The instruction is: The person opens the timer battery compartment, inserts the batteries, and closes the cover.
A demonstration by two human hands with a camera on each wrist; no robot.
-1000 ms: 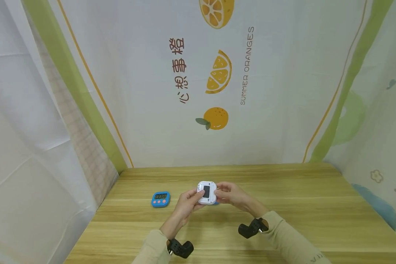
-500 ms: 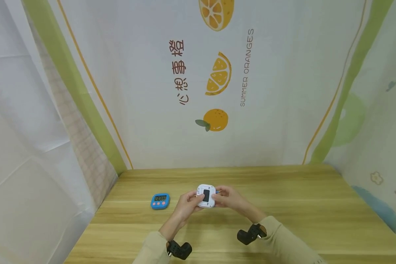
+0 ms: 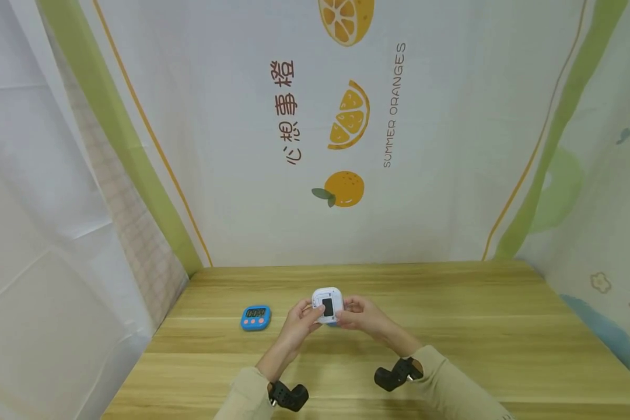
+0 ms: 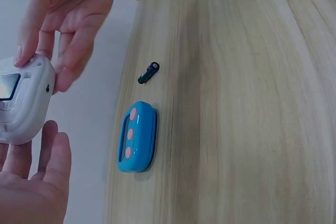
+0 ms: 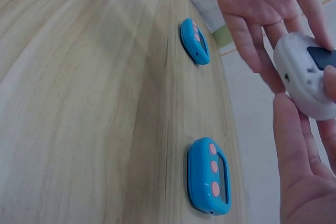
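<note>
Between both hands, above the table, is a rounded white timer (image 3: 335,294) with a dark rectangle on the face turned towards the head camera. My left hand (image 3: 297,321) grips its left side, thumb over that face. At its right edge, the right hand (image 3: 366,318) pinches it between thumb and fingers; in the left wrist view this hand comes in from the top. A blue timer (image 3: 256,318) with pink buttons lies to the left. Another blue timer (image 5: 201,176) lies below the hands, mostly hidden from the head camera.
A small dark battery (image 4: 148,73) lies on the wooden table (image 3: 451,326), close to a blue timer in the left wrist view. Behind the table hangs a white cloth (image 3: 425,221) printed with oranges; more cloth hangs at both sides.
The right thumb has shifted slightly left and down along the white timer's right edge. Both hands still hold the timer in nearly the same place.
</note>
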